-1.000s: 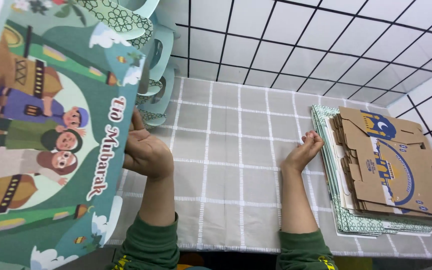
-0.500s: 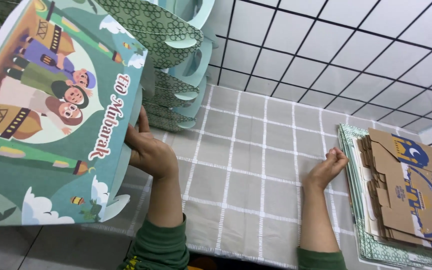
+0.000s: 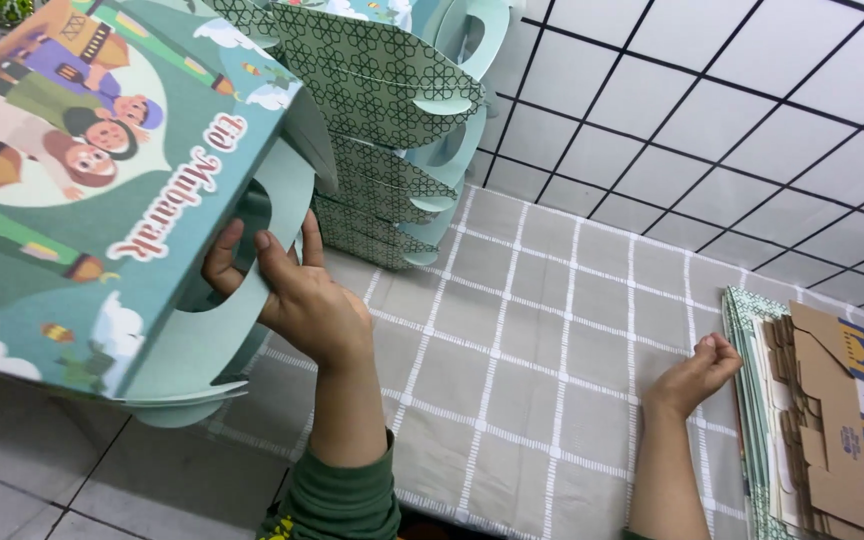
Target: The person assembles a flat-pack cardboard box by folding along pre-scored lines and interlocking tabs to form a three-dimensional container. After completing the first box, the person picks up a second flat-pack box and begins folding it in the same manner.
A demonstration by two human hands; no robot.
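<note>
My left hand [image 3: 297, 295] grips a large assembled green gift box [image 3: 102, 190] by its cut-out handle, fingers hooked through the hole. The box is printed with cartoon figures and hangs tilted off the table's left side, over the tiled floor. My right hand [image 3: 697, 370] rests on the checked tablecloth [image 3: 552, 330] with fingers curled, touching the left edge of a stack of flat unfolded box blanks [image 3: 832, 420]. It holds nothing that I can see.
Several finished green patterned boxes [image 3: 392, 110] are stacked at the back left of the table against the white tiled wall [image 3: 712, 110]. Grey floor tiles [image 3: 72, 480] show below the table's left edge.
My left hand has lifted the printed box higher and tilted it, fingers now through the handle hole. My right hand stays at the stack's edge and has curled.
</note>
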